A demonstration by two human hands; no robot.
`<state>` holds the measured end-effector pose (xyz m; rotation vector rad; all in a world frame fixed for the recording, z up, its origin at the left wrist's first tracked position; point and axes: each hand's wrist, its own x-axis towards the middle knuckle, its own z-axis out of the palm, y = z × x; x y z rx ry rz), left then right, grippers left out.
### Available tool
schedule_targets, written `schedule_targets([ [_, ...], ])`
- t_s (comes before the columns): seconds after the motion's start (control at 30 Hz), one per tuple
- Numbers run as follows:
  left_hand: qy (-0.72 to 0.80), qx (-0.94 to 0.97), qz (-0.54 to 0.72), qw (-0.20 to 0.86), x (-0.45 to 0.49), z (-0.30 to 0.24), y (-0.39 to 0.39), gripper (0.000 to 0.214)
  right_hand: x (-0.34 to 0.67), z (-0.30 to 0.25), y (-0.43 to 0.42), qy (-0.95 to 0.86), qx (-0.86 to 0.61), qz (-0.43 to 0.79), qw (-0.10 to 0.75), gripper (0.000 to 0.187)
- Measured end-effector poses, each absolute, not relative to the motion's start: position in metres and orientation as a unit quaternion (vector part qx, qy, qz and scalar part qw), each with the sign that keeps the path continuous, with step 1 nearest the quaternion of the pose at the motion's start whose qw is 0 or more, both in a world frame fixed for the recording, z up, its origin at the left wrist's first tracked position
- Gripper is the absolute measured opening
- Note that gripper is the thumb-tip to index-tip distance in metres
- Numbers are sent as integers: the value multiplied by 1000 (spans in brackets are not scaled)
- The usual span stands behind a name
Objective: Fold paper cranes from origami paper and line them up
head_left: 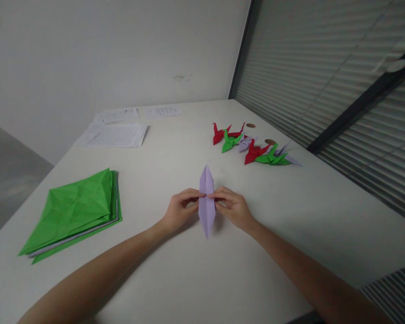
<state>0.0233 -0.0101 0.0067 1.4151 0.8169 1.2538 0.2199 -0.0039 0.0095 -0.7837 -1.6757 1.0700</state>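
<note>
Pinching lilac paper [207, 202]: a long folded diamond, flat on the worktop [189, 279], nearer its front edge.
Left hand [180, 211]: fingertips closed on its left side at the waist.
Right hand [232, 208]: mirrors it, likely keeping the flaps aligned.
Green sheets [76, 211]: stacked by the left edge, within reach.
Cranes [253, 146]: clustered toward the right edge, out of the way.

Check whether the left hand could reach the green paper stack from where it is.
Probably yes: the green paper stack lies beside the left hand with nothing between, though that hand is pinching the lilac folded paper.
</note>
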Motion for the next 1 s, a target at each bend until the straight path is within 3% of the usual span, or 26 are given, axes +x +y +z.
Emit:
schedule_targets([
  [0.6,352,622,513,475,24,6,-12,15,212,3,-6,-649,-346,466,491,23],
  [1.0,376,594,487,518,28,5,-16,20,202,3,-10,-537,-431,537,488,36],
])
